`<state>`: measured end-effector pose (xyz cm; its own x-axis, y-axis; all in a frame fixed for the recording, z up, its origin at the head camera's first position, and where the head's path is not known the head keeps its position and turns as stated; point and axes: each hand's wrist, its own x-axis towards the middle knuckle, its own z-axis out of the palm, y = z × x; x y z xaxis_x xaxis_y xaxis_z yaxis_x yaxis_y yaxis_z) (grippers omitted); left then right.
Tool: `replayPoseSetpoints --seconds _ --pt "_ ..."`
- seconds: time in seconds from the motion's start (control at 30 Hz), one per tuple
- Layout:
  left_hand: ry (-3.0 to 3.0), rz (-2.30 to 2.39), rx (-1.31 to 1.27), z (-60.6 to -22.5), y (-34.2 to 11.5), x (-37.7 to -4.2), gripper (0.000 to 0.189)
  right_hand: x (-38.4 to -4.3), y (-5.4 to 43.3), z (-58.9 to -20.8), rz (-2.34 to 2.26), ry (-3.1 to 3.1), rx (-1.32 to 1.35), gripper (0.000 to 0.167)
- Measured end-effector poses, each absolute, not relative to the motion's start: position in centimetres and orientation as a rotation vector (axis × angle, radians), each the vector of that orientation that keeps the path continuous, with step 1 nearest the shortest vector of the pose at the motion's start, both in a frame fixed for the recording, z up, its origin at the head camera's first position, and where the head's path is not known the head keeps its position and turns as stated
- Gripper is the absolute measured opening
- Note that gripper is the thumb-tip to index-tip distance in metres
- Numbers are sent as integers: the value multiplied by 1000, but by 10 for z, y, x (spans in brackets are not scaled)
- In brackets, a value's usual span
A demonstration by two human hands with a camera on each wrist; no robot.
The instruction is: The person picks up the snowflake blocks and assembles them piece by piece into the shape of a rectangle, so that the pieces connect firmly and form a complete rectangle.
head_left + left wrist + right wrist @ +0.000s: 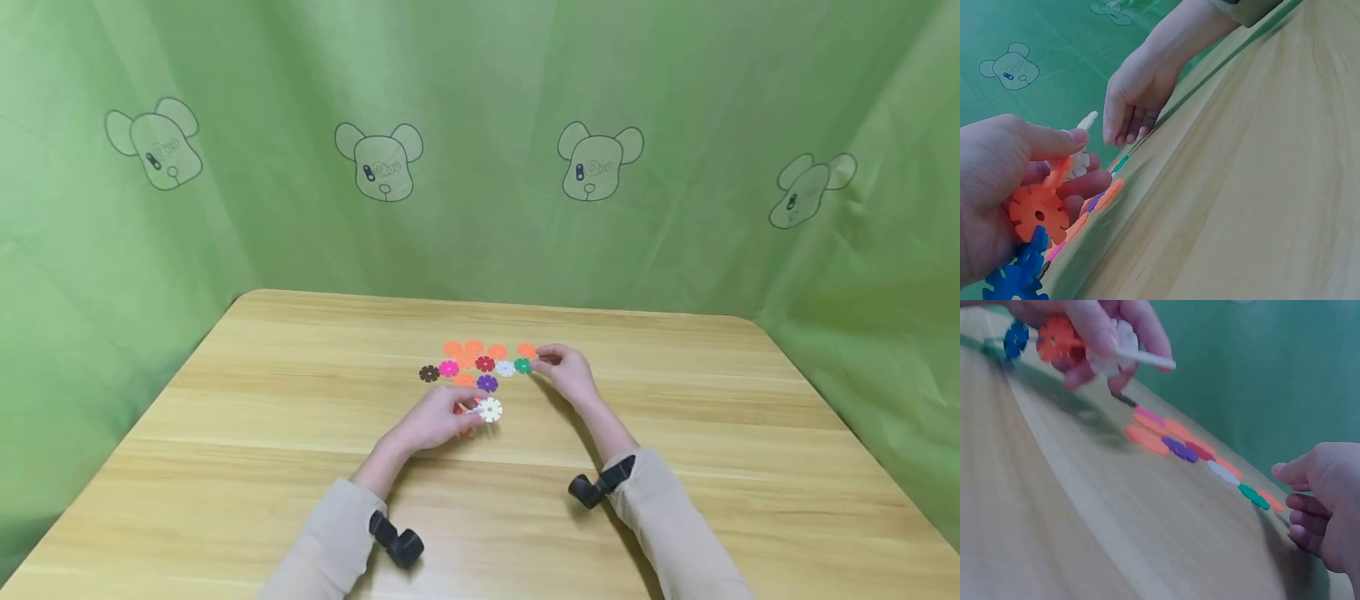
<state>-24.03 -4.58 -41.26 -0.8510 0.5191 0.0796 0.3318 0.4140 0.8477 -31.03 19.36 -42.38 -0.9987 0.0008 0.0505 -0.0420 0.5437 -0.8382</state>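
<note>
While the left hand [438, 415] pinches linked, notched, flower-shaped discs [1029, 211], the right hand [568, 375] hangs loose.

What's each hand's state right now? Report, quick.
Left hand: closed, holding the linked discs.
Right hand: open, holding nothing, near the green disc.

Left hand [991, 169] at the left, fingers [1091, 185] holding a chain of notched discs [1022, 206], white discs [1077, 167] at its upper end, orange disc [1054, 226] below, blue disc [1013, 282] at lower left, right hand [1138, 94] at upper centre, bench [1241, 169] at right.
</note>
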Motion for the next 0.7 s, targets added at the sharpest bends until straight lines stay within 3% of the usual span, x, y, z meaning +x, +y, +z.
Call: replayPoseSetpoints --seconds 0.37,0.7 --pt "2457 1448 759 -415 -47 -242 39 -323 182 -431 1069 -2848 86 37" --pt "2440 1494 722 -415 -47 -245 38 -324 181 -429 1067 -2937 107 34"
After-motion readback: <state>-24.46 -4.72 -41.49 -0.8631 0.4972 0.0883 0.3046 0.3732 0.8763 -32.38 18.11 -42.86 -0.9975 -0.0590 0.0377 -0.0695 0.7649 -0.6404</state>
